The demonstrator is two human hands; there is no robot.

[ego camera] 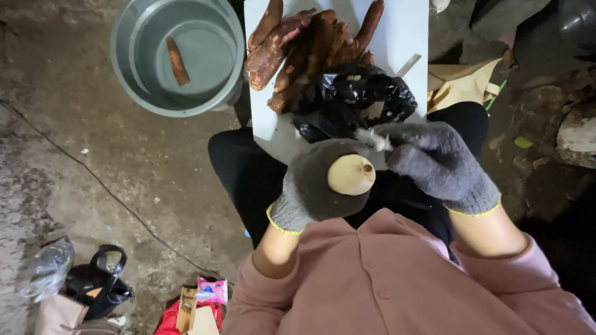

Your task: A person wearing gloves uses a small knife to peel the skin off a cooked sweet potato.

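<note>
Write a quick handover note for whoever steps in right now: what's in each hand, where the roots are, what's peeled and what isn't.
Left hand, gloved: grips a pale, peeled root, cut end facing up.
Right hand, gloved: pinches a whitish scrap at the root's tip; any tool is hidden.
Unpeeled brown roots are piled on the white board, beside a black plastic bag.
Grey basin to the left holds one root, apparently still brown.
Done: the held root looks peeled. Left: the pile.
</note>
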